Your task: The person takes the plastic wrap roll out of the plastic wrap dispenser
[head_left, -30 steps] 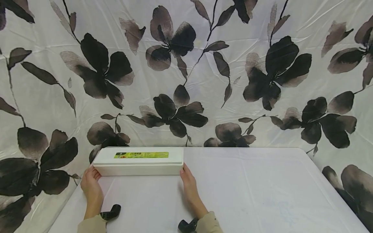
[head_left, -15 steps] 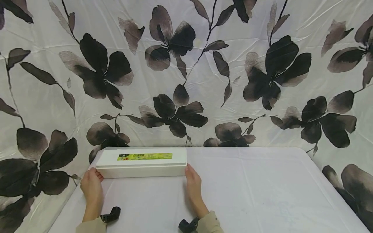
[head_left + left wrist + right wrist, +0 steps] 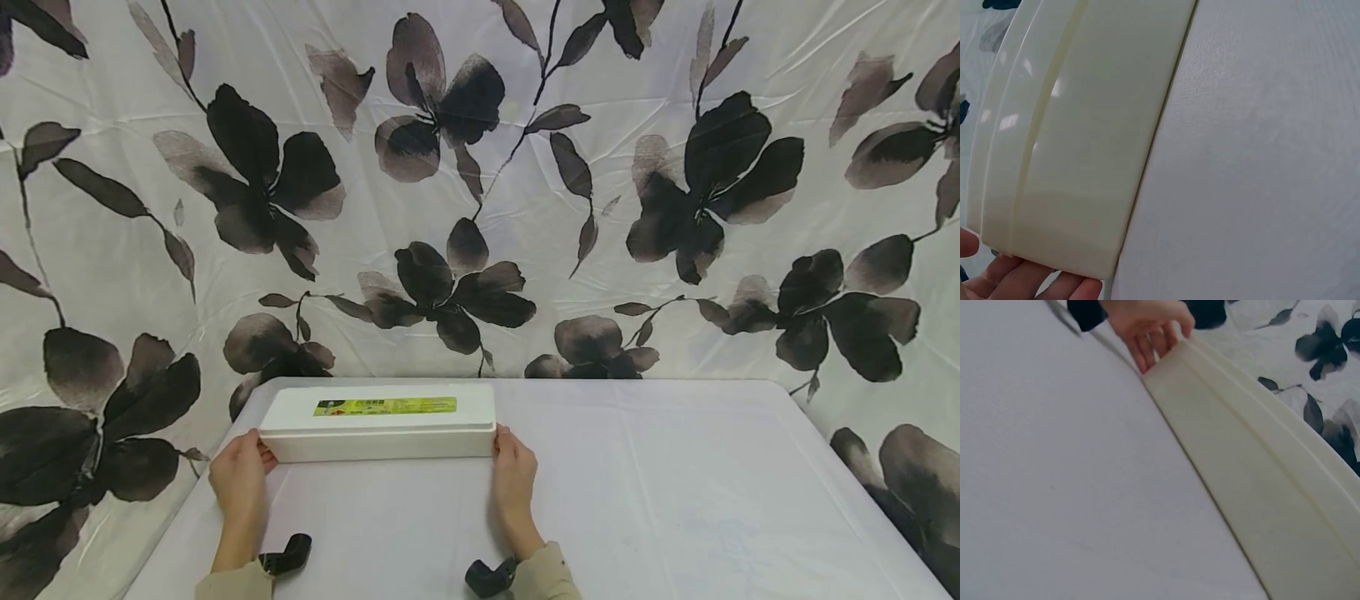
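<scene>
- Movement: since the earlier head frames, the white box [image 3: 378, 446] has shifted to the right and slightly nearer; the right hand [image 3: 515, 479] has shifted right with it, the left hand [image 3: 243, 479] only a little.
- Position: the box stands on the white table [image 3: 645, 500], left of its middle, near the far edge.
- Orientation: the long axis runs left to right, roughly along the far table edge, the right end very slightly farther off. One long side faces the person. The stepped lid faces up, bearing a yellow-green label [image 3: 385, 406] lengthwise; its print is too small to read.
- Left hand: at the left end, near corner. Fingers part-bent, touching the short end low down; thumb set apart from them, higher up by the lid.
- Right hand: at the right end, near corner. Fingers loosely bent against the short end, thumb at the upper corner. The opening is moderate, and the box is held between both hands.
- Surroundings: a cloth [image 3: 562, 217] with dark flowers hangs beyond the table.
</scene>
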The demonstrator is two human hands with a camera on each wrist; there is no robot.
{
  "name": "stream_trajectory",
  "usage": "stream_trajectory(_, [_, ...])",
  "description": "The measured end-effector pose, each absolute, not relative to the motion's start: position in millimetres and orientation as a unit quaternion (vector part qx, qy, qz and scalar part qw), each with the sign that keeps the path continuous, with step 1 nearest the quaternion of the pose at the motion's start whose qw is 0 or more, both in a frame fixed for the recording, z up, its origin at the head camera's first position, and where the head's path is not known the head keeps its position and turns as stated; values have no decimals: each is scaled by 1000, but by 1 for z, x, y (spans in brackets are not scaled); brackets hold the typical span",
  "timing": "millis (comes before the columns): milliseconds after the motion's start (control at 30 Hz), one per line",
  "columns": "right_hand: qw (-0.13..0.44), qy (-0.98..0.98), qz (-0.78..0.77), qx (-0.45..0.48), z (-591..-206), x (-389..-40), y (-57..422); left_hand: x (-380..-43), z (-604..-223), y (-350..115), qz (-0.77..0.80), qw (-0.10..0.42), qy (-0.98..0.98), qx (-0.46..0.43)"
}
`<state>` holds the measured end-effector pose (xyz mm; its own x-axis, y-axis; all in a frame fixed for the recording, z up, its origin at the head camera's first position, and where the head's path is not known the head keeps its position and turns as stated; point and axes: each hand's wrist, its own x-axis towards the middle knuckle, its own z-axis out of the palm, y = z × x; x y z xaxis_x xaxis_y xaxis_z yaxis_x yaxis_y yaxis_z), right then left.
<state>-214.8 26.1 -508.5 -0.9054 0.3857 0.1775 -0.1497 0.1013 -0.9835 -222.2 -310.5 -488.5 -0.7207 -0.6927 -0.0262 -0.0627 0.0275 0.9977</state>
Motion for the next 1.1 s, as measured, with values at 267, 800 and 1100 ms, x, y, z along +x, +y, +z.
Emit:
stream_trajectory(267, [185,-690,693,-94,-502,-216,40,-222,-490,-306,-642,250,-675,265])
stream_trajectory(800, [187,-682,697,-116,-494,-220,66,-224,-487,-296,-656,227,-673,254])
stream_trajectory(1100, [189,-669,705,-139,-494,-221,76,-221,-482,-288,-690,201,-642,265])
